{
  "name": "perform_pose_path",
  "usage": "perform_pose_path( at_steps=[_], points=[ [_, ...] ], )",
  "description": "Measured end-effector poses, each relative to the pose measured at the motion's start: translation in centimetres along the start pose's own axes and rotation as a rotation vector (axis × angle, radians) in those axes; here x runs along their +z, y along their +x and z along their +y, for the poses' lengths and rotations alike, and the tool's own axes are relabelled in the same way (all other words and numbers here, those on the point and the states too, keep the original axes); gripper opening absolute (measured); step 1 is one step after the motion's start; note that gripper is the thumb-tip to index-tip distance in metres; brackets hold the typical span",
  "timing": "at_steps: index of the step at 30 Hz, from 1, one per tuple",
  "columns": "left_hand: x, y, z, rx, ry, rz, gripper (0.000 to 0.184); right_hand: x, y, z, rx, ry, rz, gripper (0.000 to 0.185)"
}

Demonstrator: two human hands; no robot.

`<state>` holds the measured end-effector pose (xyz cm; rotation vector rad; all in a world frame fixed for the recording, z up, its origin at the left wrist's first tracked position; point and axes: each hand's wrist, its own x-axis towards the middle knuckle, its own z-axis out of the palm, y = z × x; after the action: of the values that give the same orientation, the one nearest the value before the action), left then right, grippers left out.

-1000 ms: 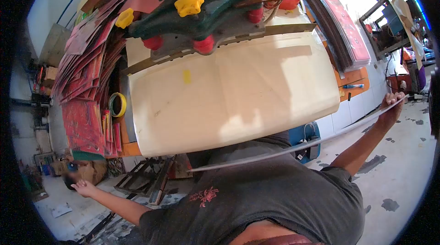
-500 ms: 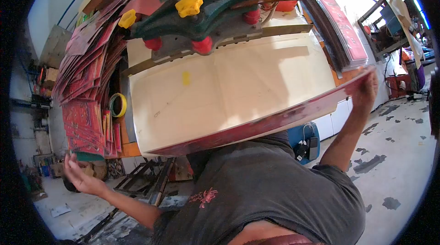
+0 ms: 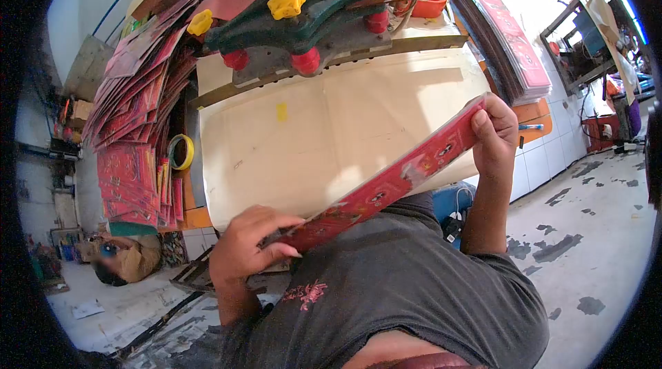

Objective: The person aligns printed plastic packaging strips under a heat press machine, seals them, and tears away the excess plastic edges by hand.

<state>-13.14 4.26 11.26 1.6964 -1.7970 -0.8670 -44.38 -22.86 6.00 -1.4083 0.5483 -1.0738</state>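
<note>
1. Wide cream sheet (image 3: 372, 114) spread under the machine, small yellow patch (image 3: 281, 112) on its left half. Orange tabletop (image 3: 540, 119) visible past its right edge.
2. Machine at top: dark green cast-metal frame (image 3: 276, 27), yellow star-shaped knobs (image 3: 286, 5), round red feet (image 3: 305, 61). Upper part cut off by the frame edge.
3. Long, narrow, glossy red printed strip (image 3: 386, 190) held at a slant across the near edge of the cream sheet and in front of the dark grey shirt (image 3: 407, 279). Right end higher in view. Print and glare mix; can't read any lettering.
4. Right hand (image 3: 495, 131) grips the upper right end, thumb on the printed face, other fingers mostly hidden behind.
5. Left hand (image 3: 248, 245) curved around the lower left end, thumb below, fingers above. Very tip hidden in the hand; can't tell how firm the hold is.
6. Left side: fanned pile of red printed sheets (image 3: 141, 103), yellow tape roll (image 3: 181, 152) just beside it. Right side: stack of long pink-red strips (image 3: 507, 34).
7. Another person (image 3: 131, 258) low at left, small and partly obscured.
</note>
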Motion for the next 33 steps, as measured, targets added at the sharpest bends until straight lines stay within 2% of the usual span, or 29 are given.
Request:
perform_pose_path(
  at_steps=[5,8,10,12,14,18,19,21,23,24,25,26,27,28,29,30,31,32,33],
  points=[
    [3.7,1.3,-0.4,0.021,0.027,0.144,0.037,0.6,-0.9,-0.4,0.037,-0.047,0.002,0.021],
    [4.4,1.7,-0.6,-0.081,0.062,0.124,0.026,0.9,-0.9,0.4,0.073,-0.058,-0.031,0.022],
    [4.1,1.5,-0.5,-0.181,-0.02,0.252,0.019,1.6,-0.7,0.6,0.125,0.018,0.046,0.023],
    [3.4,0.7,-1.1,-0.212,-0.021,0.317,0.017,2.2,-0.2,1.3,0.172,0.152,0.148,0.028],
    [2.6,0.0,-1.0,-0.278,-0.082,0.452,0.017,1.7,-0.1,1.4,0.216,0.131,0.114,0.029],
    [0.6,-4.3,-3.7,-0.35,-0.068,0.553,0.017,1.0,-0.2,2.6,0.277,0.081,0.049,0.031],
    [0.6,-6.0,-5.4,-0.278,-0.1,0.703,0.017,0.9,-0.3,2.7,0.294,0.058,0.022,0.031],
    [0.5,-6.8,-7.3,-0.204,-0.131,0.85,0.018,1.3,-0.5,2.7,0.31,0.054,0.002,0.031],
    [0.5,-7.0,-8.6,0.009,-0.441,1.341,0.033,1.8,-0.7,2.7,0.327,0.011,-0.1,0.03],
    [-0.3,-7.2,-8.7,0.009,-0.44,1.341,0.033,1.8,-0.7,2.7,0.344,0.011,-0.191,0.03],
    [-1.2,-7.4,-8.7,0.06,-0.525,1.445,0.035,2.0,-0.8,2.6,0.343,0.011,-0.193,0.03],
    [-2.0,-7.4,-8.3,0.113,-0.611,1.547,0.038,2.6,-0.9,2.5,0.357,-0.007,-0.295,0.031],
    [-2.8,-6.8,-7.4,0.112,-0.609,1.55,0.038,3.0,-1.1,2.4,0.371,-0.025,-0.397,0.033],
    [-3.8,-5.9,-6.4,0.107,-0.657,1.666,0.04,3.2,-1.2,2.8,0.395,0.021,-0.503,0.035],
    [-4.3,-5.5,-5.9,0.103,-0.705,1.781,0.042,3.7,-1.2,2.7,0.396,0.022,-0.504,0.035],
    [-5.0,-6.3,-7.2,0.103,-0.704,1.781,0.042,4.4,-1.2,2.6,0.336,-0.055,-0.612,0.038],
    [-6.3,-6.7,-8.5,0.453,-1.038,1.185,0.046,4.9,-1.3,2.5,0.275,-0.134,-0.718,0.041],
    [-6.4,-7.4,-9.7,0.642,-1.165,0.863,0.049,5.2,-1.5,2.8,0.285,-0.118,-0.785,0.049],
    [-6.5,-7.1,-9.7,0.747,-1.267,0.518,0.051,5.7,-1.7,2.8,0.285,-0.119,-0.782,0.049]
  ],
)
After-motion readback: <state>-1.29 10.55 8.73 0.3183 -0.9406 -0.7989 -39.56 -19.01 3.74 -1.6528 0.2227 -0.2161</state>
